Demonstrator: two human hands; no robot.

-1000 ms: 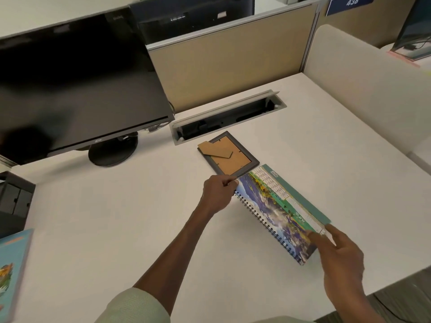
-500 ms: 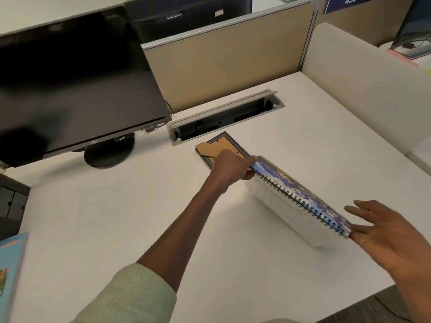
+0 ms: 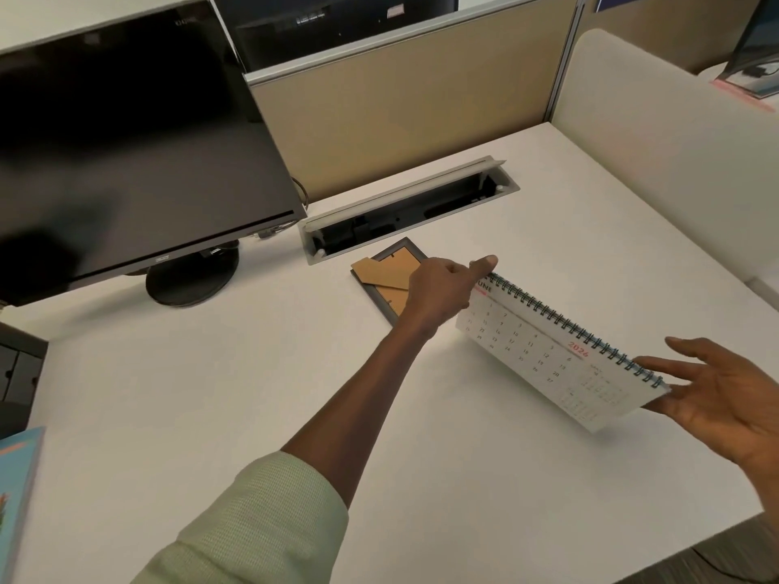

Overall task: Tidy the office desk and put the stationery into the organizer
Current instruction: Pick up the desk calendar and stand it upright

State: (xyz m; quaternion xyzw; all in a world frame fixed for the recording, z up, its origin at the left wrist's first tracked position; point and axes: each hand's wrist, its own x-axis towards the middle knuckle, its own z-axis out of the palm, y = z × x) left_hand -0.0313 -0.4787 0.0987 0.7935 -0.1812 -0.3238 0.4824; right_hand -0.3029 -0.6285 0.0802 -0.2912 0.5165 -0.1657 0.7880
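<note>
At the lower centre of the frame our pale green sleeve (image 3: 257, 516) leads up the left arm to the left hand (image 3: 442, 295), whose fingers are curled around the upper left end of a spiral-bound desk calendar (image 3: 543, 356), the thumb lying along the wire binding. At the lower right, our right hand (image 3: 729, 398) is spread with straight fingers, touching and steadying the calendar's other end without curling round it. The calendar stands tilted at centre right, binding uppermost and a month page facing us; whether its lower edge touches the white desk (image 3: 210, 373) we cannot tell. We judge it light and fairly stiff, a card stand with thin pages that could flop or flip on the rings, so a hold at both ends of the bound edge looks safest, while pinching a single page could bend or tear it. Just behind the left hand, partly hidden by it, a picture frame (image 3: 385, 274) lies face down with its cardboard prop showing; it may be breakable and is best lifted by its rim. Beyond it a cable tray (image 3: 404, 212) sits open in the desk. A dark monitor (image 3: 126, 141) fills the upper left, and a blue book (image 3: 17, 491) edges in at the lower left. No organizer is clearly in view.
</note>
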